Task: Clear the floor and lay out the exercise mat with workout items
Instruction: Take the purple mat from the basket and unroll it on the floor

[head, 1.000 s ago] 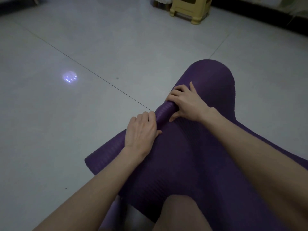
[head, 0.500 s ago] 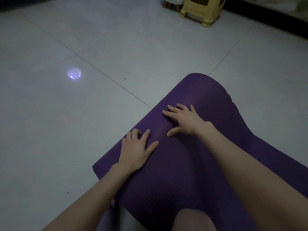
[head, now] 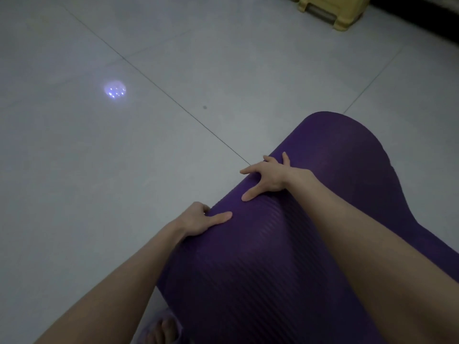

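Note:
A purple ribbed exercise mat (head: 260,269) lies bulged on the grey tiled floor, running from bottom centre up to a rounded far end (head: 330,125). My left hand (head: 198,220) is at the mat's left edge, with the thumb lying on top and the fingers curled over the edge. Further along the same edge, my right hand (head: 269,177) rests on the mat with fingers spread. Both forearms reach in from the bottom and hide part of the mat.
A yellow plastic stool (head: 332,13) stands at the top right beside a dark strip along the wall. A small bright light spot (head: 114,90) shows on the floor tiles (head: 124,170) to the left. My foot in a sandal (head: 164,328) is at the bottom edge.
One second ago both hands gripped the mat's rolled end. That roll has since opened out, and both hands now sit at the mat's left edge. The view has moved closer.

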The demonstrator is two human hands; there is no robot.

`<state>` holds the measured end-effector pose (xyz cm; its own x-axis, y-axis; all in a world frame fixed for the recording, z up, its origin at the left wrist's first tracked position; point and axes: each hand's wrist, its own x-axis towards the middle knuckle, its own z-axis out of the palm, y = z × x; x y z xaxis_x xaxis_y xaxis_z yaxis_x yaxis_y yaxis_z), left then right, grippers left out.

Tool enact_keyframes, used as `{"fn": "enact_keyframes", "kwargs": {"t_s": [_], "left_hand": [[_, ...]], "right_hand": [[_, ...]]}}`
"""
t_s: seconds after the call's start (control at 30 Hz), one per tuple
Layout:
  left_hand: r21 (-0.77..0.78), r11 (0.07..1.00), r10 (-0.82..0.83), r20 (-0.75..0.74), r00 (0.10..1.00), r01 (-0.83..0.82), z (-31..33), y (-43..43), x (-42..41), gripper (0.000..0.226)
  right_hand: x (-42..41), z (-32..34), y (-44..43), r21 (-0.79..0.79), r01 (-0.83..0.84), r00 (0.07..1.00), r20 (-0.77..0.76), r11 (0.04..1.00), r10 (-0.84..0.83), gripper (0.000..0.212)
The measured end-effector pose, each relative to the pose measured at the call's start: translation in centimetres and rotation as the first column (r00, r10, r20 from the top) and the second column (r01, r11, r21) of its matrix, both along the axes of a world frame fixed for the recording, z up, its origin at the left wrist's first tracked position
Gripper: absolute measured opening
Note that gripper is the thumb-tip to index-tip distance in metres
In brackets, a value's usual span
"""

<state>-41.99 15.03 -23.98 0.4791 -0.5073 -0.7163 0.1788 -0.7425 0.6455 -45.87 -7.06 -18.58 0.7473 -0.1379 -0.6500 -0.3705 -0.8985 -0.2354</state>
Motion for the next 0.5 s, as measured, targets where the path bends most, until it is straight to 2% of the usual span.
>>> {"fn": "enact_keyframes", "kwargs": {"t_s": [0.07,0.13,0.17,0.23,0.3,0.4,0.5], "left_hand": [[-0.02,0.999,0.033,0.075,0.997,-0.032,0.1,-0.2,-0.9,0.065],[0.027,1.0,-0.016,0.298,0.954,0.009,0.8,-0.6,-1.9,0.061],[0.053,0.998,-0.045,0.439,0.897,0.024,1.4,-0.8,-2.4,0.06],[0.055,0.998,-0.049,0.694,0.718,0.016,3.6,-0.7,-3.5,0.058],[0.045,0.999,-0.041,0.842,0.539,0.006,5.3,-0.7,-4.2,0.057],[0.091,0.996,-0.086,0.946,0.313,-0.003,9.1,-0.4,-6.5,0.051],[0.135,0.991,-0.133,0.987,0.094,-0.018,12.9,-0.2,-8.3,0.047]], "right_hand": [[0.0,0.1,0.1,-0.001,-0.005,1.0,-0.01,1.0,0.005,0.096],[-0.1,0.9,-0.3,-0.015,-0.021,1.0,-0.017,1.0,0.021,0.102],[-0.1,1.3,-0.5,-0.025,-0.031,0.999,-0.01,0.999,0.031,0.106],[-0.4,3.1,-0.6,-0.038,-0.053,0.997,0.052,0.998,0.055,0.109],[-0.4,4.4,-0.5,-0.036,-0.045,0.983,0.177,0.998,0.051,0.099],[-2.4,7.3,0.2,-0.076,-0.064,0.903,0.419,0.995,0.09,0.08],[-5.1,9.9,0.2,-0.128,-0.049,0.751,0.65,0.991,0.121,0.073]]}}
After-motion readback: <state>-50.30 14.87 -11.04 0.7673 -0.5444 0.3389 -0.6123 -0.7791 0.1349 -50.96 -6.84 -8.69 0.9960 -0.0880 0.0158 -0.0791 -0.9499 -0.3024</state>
